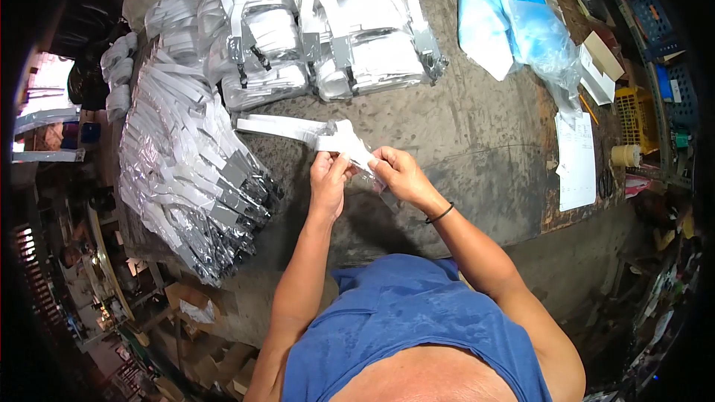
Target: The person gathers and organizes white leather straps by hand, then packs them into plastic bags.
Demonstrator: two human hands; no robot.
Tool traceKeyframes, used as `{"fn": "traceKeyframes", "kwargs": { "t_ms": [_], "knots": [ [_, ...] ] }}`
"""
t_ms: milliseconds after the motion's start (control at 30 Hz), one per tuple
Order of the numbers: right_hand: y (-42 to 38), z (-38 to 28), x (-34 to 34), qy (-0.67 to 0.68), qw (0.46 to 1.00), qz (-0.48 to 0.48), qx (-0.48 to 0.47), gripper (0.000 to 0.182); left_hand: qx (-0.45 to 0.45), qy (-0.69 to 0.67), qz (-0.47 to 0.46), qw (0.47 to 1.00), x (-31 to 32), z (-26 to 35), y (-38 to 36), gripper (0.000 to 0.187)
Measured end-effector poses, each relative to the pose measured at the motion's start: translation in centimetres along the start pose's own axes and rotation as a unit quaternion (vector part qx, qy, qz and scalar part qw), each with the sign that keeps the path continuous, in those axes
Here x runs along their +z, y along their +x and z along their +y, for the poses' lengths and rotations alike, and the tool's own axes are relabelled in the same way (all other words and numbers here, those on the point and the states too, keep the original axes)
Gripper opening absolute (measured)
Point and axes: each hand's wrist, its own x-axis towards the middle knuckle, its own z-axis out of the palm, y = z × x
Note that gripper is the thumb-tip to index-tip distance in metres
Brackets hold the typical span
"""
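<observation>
Both hands meet over the worktable around a white strap (281, 127), part of which sticks out to the left above the tabletop. My left hand (329, 182) pinches the folded strap from below, thumb on top. On the right side of the same bundle, my right hand (400, 173) closes thumb and fingers on its clear plastic edge; a black band circles that wrist. What lies under the fingers is hidden. Close to my left hand lies a large heap of bagged white straps (179, 156) with grey tabs and dark ends.
Stacked bundles of bagged white straps (357, 37) line the far side of the dark worktable (477, 149). Blue and clear plastic bags (521, 18) lie far right, with paper sheets (575, 167), scissors (606, 182) and a tape roll (625, 155) nearer. A yellow basket (634, 115) stands beyond the right edge.
</observation>
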Motion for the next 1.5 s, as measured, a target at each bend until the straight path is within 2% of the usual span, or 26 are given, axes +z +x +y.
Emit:
{"fn": "traceKeyframes", "kwargs": {
  "t_ms": [100, 133, 167, 200, 267, 300, 367, 400, 433, 500, 567, 633, 700, 733, 800, 833, 900, 933, 1067, 1133, 1233, 1267, 1300, 1367, 1500],
  "knots": [
    [0.8, 0.3, -0.5, 0.021, 1.000, -0.022, 0.001, 0.017, 0.024, 0.010, -0.005, 1.000, 0.1, -0.4, 0.9, 0.025],
    [0.6, -0.6, -0.7, 0.026, 0.999, -0.027, 0.008, 0.017, 0.055, -0.048, -0.014, 0.997, 0.5, -0.5, 1.3, 0.035],
    [0.9, -0.3, -0.6, 0.110, 0.993, -0.048, 0.004, 0.017, 0.085, -0.107, -0.027, 0.990, 1.0, -0.7, 1.9, 0.044],
    [0.9, -1.0, -0.6, 0.156, 0.985, -0.067, -0.007, 0.018, 0.070, -0.153, -0.023, 0.985, 2.3, 0.1, 1.9, 0.052],
    [0.9, -1.5, -0.6, 0.132, 0.987, -0.087, -0.025, 0.018, 0.031, -0.225, -0.034, 0.973, 2.7, 0.2, 2.4, 0.064],
    [0.9, -1.7, -0.5, 0.122, 0.988, -0.087, -0.029, 0.018, 0.016, -0.251, -0.047, 0.967, 3.6, 1.3, 2.4, 0.065],
    [0.9, -1.4, -0.9, 0.065, 0.993, -0.093, -0.037, 0.021, 0.040, -0.255, -0.026, 0.966, 4.5, 2.7, 3.0, 0.065],
    [0.7, -3.0, -1.8, -0.043, 0.996, -0.074, -0.031, 0.025, 0.055, -0.229, -0.020, 0.972, 4.6, 3.3, 3.2, 0.063],
    [1.6, -3.3, -3.1, -0.046, 0.996, -0.069, -0.035, 0.025, 0.073, -0.203, -0.029, 0.976, 4.4, 3.7, 3.4, 0.049],
    [4.3, -4.0, -6.8, -0.152, 0.975, 0.048, -0.158, 0.026, 0.092, -0.207, -0.073, 0.971, 3.5, 4.3, 3.8, 0.043],
    [9.1, -4.8, -11.9, -0.170, 0.948, 0.192, -0.186, 0.027, 0.102, -0.210, -0.102, 0.967, 3.1, 5.1, 3.9, 0.033],
    [13.2, -7.8, -15.0, -0.167, 0.930, 0.283, -0.164, 0.026, 0.113, -0.191, -0.130, 0.966, 2.9, 5.5, 4.2, 0.031],
    [18.6, -7.0, -17.6, -0.257, 0.875, 0.348, -0.217, 0.033, 0.113, -0.179, -0.136, 0.968, 2.4, 4.9, 4.4, 0.031],
    [20.1, -7.8, -17.9, -0.259, 0.873, 0.349, -0.220, 0.033, 0.111, -0.165, -0.139, 0.970, 2.2, 4.7, 4.4, 0.031],
    [22.6, -8.8, -17.8, -0.313, 0.860, 0.327, -0.237, 0.053, 0.107, -0.149, -0.136, 0.974, 2.1, 4.5, 4.1, 0.031],
    [23.5, -9.1, -17.6, -0.315, 0.859, 0.326, -0.237, 0.053, 0.102, -0.132, -0.131, 0.977, 2.0, 4.3, 3.9, 0.031],
    [25.3, -9.2, -17.5, -0.229, 0.930, 0.258, -0.128, 0.070, 0.101, -0.141, -0.124, 0.977, 1.7, 3.9, 3.7, 0.033],
    [26.2, -9.1, -17.4, -0.240, 0.925, 0.267, -0.129, 0.078, 0.108, -0.119, -0.122, 0.979, 1.6, 4.0, 3.5, 0.034],
    [26.6, -9.2, -17.9, -0.227, 0.930, 0.264, -0.115, 0.070, 0.112, -0.117, -0.110, 0.981, 1.1, 4.1, 3.3, 0.037],
    [26.7, -9.9, -18.6, -0.185, 0.960, 0.201, -0.061, 0.062, 0.107, -0.126, -0.106, 0.981, 0.9, 4.3, 3.3, 0.037],
    [26.0, -11.3, -19.2, -0.158, 0.972, 0.159, -0.066, 0.055, 0.110, -0.127, -0.100, 0.981, 0.6, 4.5, 3.3, 0.038],
    [25.4, -12.0, -19.7, -0.150, 0.979, 0.129, -0.038, 0.047, 0.112, -0.125, -0.103, 0.980, 0.6, 4.7, 3.3, 0.038],
    [25.4, -12.0, -20.1, -0.155, 0.979, 0.128, -0.038, 0.047, 0.113, -0.122, -0.107, 0.980, 0.4, 4.8, 3.3, 0.038],
    [25.3, -12.1, -21.1, -0.031, 0.995, 0.090, -0.008, 0.042, 0.114, -0.138, -0.120, 0.977, -0.1, 4.8, 3.3, 0.037],
    [25.7, -11.9, -22.2, 0.015, 0.998, 0.064, -0.002, 0.038, 0.115, -0.151, -0.129, 0.973, -0.7, 4.6, 3.4, 0.036]
  ]
}}
